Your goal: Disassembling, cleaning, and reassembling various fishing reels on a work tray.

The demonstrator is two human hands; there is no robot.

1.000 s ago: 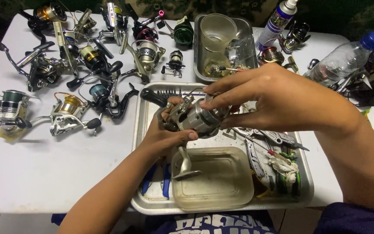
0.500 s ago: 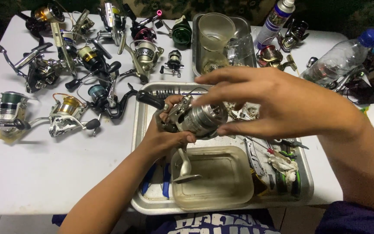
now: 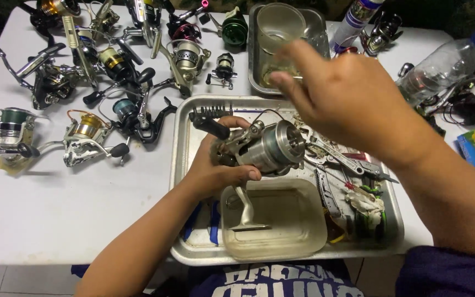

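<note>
My left hand (image 3: 210,170) has its grip clamped around the silver spinning reel (image 3: 265,147) above the metal tray (image 3: 178,165), while my right hand (image 3: 347,99) hovers loosely spread, holding nothing.

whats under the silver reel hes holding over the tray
Under the silver reel, held in the left hand, sits a clear plastic tub in the metal tray. The reel's foot hangs over the tub. The tray floor under the hand is hidden.

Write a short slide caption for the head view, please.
Left hand grips a silver spinning reel over a metal tray; right hand hovers above.
</note>
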